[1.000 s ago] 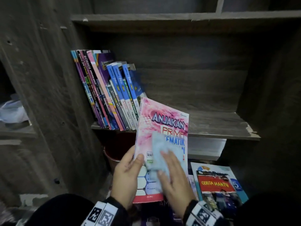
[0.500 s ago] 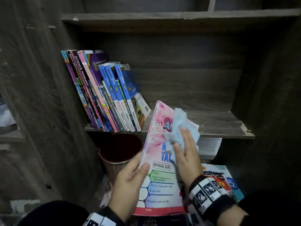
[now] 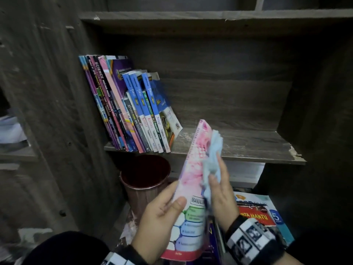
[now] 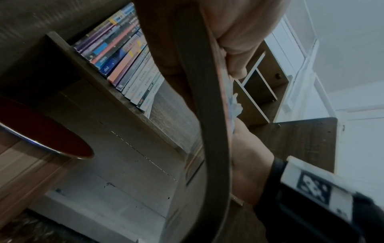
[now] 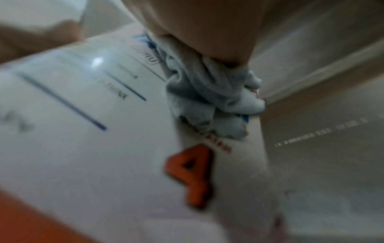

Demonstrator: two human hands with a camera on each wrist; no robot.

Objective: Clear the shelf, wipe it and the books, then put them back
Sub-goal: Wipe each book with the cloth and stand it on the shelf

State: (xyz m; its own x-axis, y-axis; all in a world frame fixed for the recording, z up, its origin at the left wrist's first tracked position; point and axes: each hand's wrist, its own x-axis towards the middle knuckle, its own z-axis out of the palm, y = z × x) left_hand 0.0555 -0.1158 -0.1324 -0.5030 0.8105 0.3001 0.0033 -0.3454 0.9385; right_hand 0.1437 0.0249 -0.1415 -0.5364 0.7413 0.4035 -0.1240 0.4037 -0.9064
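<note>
Fingers of left hand (image 3: 162,213) curled round lower left edge of pink book (image 3: 193,180), thumb on cover. Right hand (image 3: 219,192) pressed blue cloth (image 3: 212,155) flat against cover, fingers nearly straight. Book stood tilted at 6 o'clock of shelf (image 3: 238,148); row of books (image 3: 133,111) leaned at shelf's 9 o'clock. Likely light, bendy, glossy paperback: slippery; best gripped near spine. Cloth soft, limp.

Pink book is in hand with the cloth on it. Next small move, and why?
Probably slide the cloth on over the cover. The right hand presses it against the pink book, which the left hand holds tilted below the shelf. The lower cover shows no cloth on it.
</note>
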